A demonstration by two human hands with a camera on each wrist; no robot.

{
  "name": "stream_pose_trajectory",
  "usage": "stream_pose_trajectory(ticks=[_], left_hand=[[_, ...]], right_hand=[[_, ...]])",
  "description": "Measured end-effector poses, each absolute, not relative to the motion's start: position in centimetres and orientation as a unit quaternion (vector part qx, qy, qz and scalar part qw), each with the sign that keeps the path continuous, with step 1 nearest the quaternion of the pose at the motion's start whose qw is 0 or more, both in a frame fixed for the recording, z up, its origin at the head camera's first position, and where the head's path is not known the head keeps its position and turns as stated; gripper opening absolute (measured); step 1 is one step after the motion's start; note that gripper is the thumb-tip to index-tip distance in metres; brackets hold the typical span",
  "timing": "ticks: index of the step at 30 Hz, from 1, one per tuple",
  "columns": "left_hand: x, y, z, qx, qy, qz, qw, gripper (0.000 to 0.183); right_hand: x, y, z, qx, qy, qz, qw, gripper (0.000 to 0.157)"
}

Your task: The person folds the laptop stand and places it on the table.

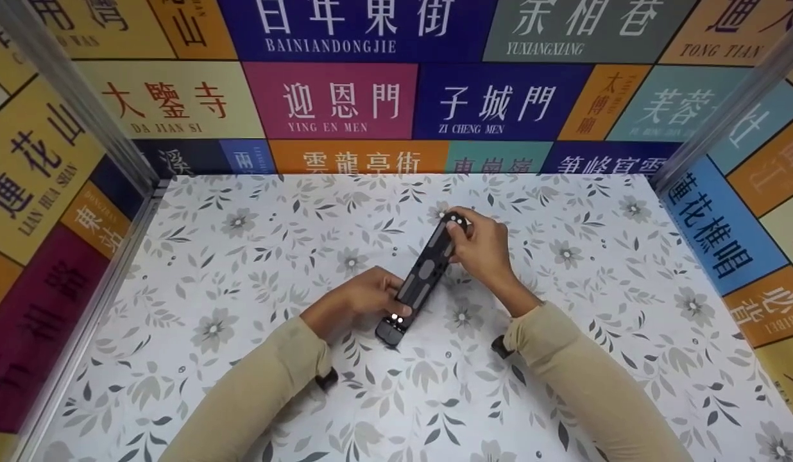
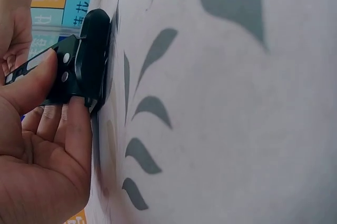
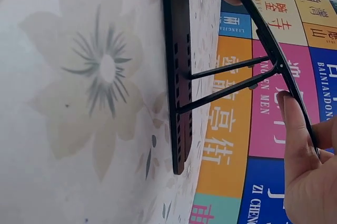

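Observation:
A black folding laptop stand (image 1: 427, 268) with grey pads lies diagonally between the hands over the floral tabletop. My left hand (image 1: 369, 294) grips its near end, thumb on top beside two bright round spots and fingers beneath, as the left wrist view shows at the rounded hinge end (image 2: 93, 50). My right hand (image 1: 486, 249) pinches the far end, thumb on the upper face. In the right wrist view the upper panel is raised off the slotted base (image 3: 179, 124), and two thin struts (image 3: 226, 93) span the gap. The base lies along the tabletop.
A white tabletop (image 1: 274, 378) with grey flowers and leaves spreads around the hands. Behind it stands a wall of coloured sign panels (image 1: 332, 102), with more panels on both sides. Metal frame posts (image 1: 88, 96) rise at the back corners.

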State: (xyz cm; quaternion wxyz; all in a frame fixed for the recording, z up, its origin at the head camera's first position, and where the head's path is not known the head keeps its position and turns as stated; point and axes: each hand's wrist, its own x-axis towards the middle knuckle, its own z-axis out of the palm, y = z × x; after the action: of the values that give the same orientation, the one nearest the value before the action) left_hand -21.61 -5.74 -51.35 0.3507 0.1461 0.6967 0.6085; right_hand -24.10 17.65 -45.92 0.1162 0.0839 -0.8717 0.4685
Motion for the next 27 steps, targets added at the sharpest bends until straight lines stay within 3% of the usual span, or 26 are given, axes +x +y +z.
stream_pose_trajectory(ticks=[6,15,27], left_hand=[[-22.0,-6.4,-51.2,0.157,0.708,0.587,0.359,0.026],[-23.0,-7.4,-51.2,0.226,0.758,0.518,0.325,0.018],[-23.8,-8.0,-51.0,0.18,0.768,0.521,0.325,0.023]], right_hand=[[-23.5,17.5,-46.1,0.077,-0.868,0.473,0.132,0.026],[-23.1,17.1,-46.2,0.058,-0.868,0.463,0.171,0.023],[-22.8,16.5,-46.6,0.027,-0.848,0.489,0.202,0.022]])
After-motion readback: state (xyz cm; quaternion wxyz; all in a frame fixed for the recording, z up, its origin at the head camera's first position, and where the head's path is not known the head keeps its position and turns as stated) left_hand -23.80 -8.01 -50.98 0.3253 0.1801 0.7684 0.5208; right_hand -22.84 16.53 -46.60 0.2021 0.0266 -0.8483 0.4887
